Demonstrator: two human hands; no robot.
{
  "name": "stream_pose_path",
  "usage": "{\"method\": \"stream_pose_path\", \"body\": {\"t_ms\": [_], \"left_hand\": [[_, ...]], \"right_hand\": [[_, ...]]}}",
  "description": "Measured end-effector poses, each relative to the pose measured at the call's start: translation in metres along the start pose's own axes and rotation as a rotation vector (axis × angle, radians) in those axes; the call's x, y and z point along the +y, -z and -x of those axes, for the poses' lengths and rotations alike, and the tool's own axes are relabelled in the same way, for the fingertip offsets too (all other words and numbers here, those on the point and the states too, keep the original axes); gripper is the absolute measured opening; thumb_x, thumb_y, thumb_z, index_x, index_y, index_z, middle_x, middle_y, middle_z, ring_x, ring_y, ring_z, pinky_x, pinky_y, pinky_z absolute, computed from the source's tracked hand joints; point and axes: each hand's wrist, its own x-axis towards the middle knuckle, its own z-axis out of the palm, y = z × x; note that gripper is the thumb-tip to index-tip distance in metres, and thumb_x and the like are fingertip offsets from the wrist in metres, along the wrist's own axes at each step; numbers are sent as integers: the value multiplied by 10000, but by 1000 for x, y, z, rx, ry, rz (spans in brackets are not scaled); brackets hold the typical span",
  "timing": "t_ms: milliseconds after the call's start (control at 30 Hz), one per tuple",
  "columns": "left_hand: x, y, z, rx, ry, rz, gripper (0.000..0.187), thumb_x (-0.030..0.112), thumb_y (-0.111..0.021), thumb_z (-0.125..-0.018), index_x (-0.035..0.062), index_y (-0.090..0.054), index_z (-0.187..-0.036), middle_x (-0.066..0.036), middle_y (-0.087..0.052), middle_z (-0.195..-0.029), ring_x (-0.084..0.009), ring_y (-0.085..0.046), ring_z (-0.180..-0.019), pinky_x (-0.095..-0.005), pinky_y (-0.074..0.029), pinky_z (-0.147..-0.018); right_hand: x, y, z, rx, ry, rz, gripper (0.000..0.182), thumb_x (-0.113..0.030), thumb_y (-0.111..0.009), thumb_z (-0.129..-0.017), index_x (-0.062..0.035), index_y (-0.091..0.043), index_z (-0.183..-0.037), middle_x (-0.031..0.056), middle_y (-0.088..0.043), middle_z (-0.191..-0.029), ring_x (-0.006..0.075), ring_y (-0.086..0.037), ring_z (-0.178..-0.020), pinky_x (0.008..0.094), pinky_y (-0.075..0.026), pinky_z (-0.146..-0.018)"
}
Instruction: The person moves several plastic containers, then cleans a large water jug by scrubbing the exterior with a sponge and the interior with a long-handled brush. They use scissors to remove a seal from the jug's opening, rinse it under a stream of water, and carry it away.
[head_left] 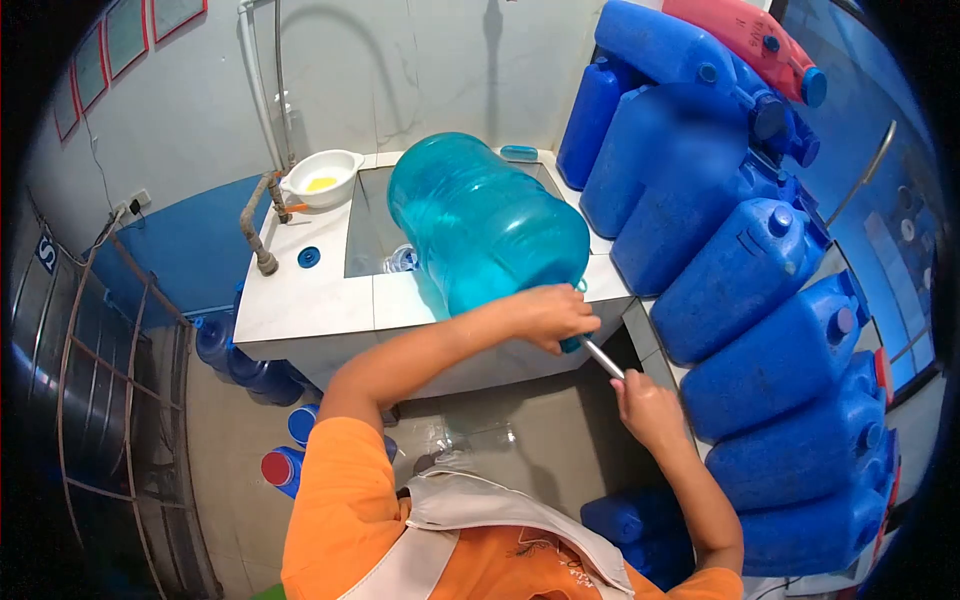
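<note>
A large teal water jug lies on its side across the tiled sink, its neck turned toward me. My left hand is closed around the neck, hiding most of the mouth. My right hand is closed on one end of a silver rod. The rod's other end runs up to the jug's mouth under my left hand. I cannot see what it carries there.
Blue jerrycans are stacked along the right, with a red one on top. A white basin, a blue cap and a metal pipe are on the ledge. Bottles stand on the floor at left.
</note>
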Motion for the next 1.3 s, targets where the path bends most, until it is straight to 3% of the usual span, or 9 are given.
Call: {"method": "stream_pose_path", "body": {"t_ms": [67, 133, 267, 400, 467, 633, 800, 1033, 1300], "left_hand": [[-11, 11, -4, -120, 31, 53, 532, 213, -774, -522, 91, -521, -974, -79, -558, -828, -274, -553, -887, -380, -421, -777], [-17, 16, -2, -62, 62, -31, 531, 208, -768, -522, 97, -529, -983, -78, -548, -830, -268, -550, -876, -385, -428, -769], [-9, -33, 11, 447, 67, -228, 500, 163, -761, -553, 97, -526, -989, -78, -532, -887, -272, -539, -899, -407, -406, -832], [-23, -9, 6, -22, -44, -6, 531, 159, -765, -563, 101, -503, -1021, -73, -540, -878, -284, -543, -906, -394, -391, -857], [-22, 8, -3, -168, -21, 25, 519, 155, -763, -565, 105, -500, -1010, -72, -543, -870, -278, -546, -918, -394, -390, -860], [-30, -1, -15, 345, 63, 2, 426, 130, -737, -576, 91, -492, -922, -72, -534, -853, -261, -546, -860, -405, -410, -780], [-21, -11, -16, 265, -66, -54, 424, 162, -766, -546, 87, -481, -852, -71, -510, -824, -265, -535, -800, -377, -421, -715], [-19, -15, -20, 280, 16, -114, 479, 223, -793, -529, 95, -482, -870, -48, -509, -829, -240, -533, -820, -363, -413, -721], [-20, -15, -15, 275, -11, -114, 481, 246, -802, -532, 104, -483, -862, -42, -514, -839, -230, -533, -827, -353, -411, -723]], "right_hand": [[16, 0, 24, -63, -76, -277, 335, -318, -455, -938, -36, -482, -759, 106, -557, -570, 256, -554, -419, 374, -408, -355], [24, -1, 64, -545, -637, -1323, 372, -375, -429, -950, -42, -495, -798, 40, -479, -538, 145, -428, -354, 289, -316, -311], [8, 1, 110, -774, -920, -2005, 397, -418, -419, -949, -52, -502, -820, 0, -383, -528, 77, -300, -376, 219, -262, -329], [39, 24, 113, -163, -241, 18, 351, -341, -500, -913, -51, -482, -716, 123, -560, -581, 316, -527, -429, 414, -409, -414], [52, 39, 114, -22, -224, 53, 351, -331, -533, -888, -51, -465, -688, 184, -577, -638, 400, -528, -485, 466, -418, -442], [21, 37, 109, -206, -579, -624, 175, -171, -540, -827, -16, -473, -780, 180, -515, -636, 335, -534, -645, 405, -410, -606], [5, 121, 33, -394, -72, -266, 475, -135, -537, -844, -80, -395, -1294, 184, -543, -990, 367, -575, -877, 463, -460, -725], [-17, 4, -10, -49, -68, 197, 371, -158, -492, -875, 46, -459, -1183, 198, -581, -742, 337, -617, -529, 422, -512, -458], [-9, -45, -31, 127, -195, -873, 375, -129, -610, -819, 8, -536, -1160, 221, -624, -905, 238, -643, -794, 327, -466, -715]]}}
